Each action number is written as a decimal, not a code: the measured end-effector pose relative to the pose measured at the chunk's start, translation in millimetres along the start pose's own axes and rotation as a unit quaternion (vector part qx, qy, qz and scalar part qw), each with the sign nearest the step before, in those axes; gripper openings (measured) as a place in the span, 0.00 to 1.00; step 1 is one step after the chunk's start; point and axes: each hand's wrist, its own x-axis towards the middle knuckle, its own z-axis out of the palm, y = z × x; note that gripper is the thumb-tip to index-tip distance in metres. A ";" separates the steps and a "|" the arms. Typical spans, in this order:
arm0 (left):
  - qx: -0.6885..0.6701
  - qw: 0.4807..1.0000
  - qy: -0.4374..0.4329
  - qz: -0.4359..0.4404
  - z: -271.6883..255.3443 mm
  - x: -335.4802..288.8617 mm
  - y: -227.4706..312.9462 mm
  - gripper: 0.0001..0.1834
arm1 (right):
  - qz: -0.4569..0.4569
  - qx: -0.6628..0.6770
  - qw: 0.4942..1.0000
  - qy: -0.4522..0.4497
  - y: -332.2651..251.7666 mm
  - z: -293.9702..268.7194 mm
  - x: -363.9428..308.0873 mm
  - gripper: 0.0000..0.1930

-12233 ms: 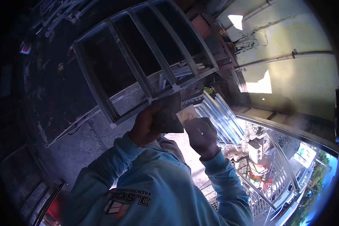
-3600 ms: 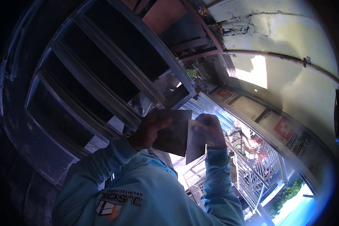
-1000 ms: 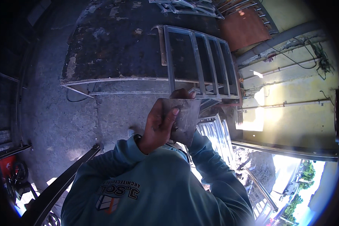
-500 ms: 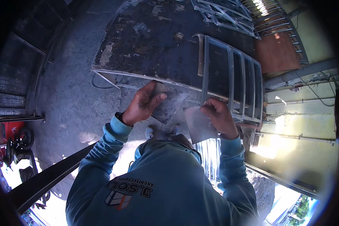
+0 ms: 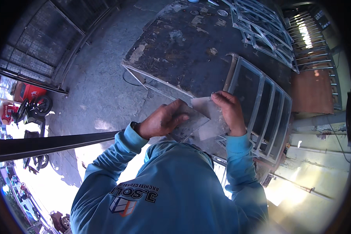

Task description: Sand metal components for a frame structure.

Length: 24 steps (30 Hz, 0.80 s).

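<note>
My left hand (image 5: 160, 121) is closed on a thin, dark grey square plate (image 5: 193, 125), its thumb lying across the top face. In my right hand (image 5: 231, 113) I pinch a lighter grey, thin square sheet (image 5: 211, 129) between thumb and fingers. The two pieces meet edge over edge in front of my body, and the plate's corner appears to overlap the sheet; whether they touch I cannot tell. Both are held just off the near edge of a dark worktable (image 5: 171, 48). What the pieces are made of is unclear.
A hammer (image 5: 231, 72) lies on the table beside a barred grey metal frame (image 5: 267, 105) that overhangs the near edge. More metal frames (image 5: 261, 33) are piled farther back. A dark beam (image 5: 58, 145) crosses at left, with a motorbike (image 5: 39, 109) beyond.
My hands have come closer together, bringing the plate and the sheet from apart to overlapping. The view has turned, so the table and frames sit farther right.
</note>
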 end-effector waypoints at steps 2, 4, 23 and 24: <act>-0.013 0.999 0.041 0.008 12.4 -2.5 0.0 0.17 | -0.061 0.009 0.995 0.077 4.8 -1.0 11.9 0.08; -0.040 0.992 0.121 -0.004 17.7 -4.9 -3.8 0.16 | -0.116 0.046 0.984 0.131 5.8 -1.7 15.8 0.06; -0.071 0.968 0.229 -0.078 -31.1 35.8 -39.4 0.12 | -0.395 -0.394 0.829 0.028 16.3 47.9 36.6 0.15; -0.086 0.972 0.198 -0.093 -36.9 37.8 -44.3 0.12 | -0.354 -0.376 0.853 0.074 19.2 44.3 45.1 0.15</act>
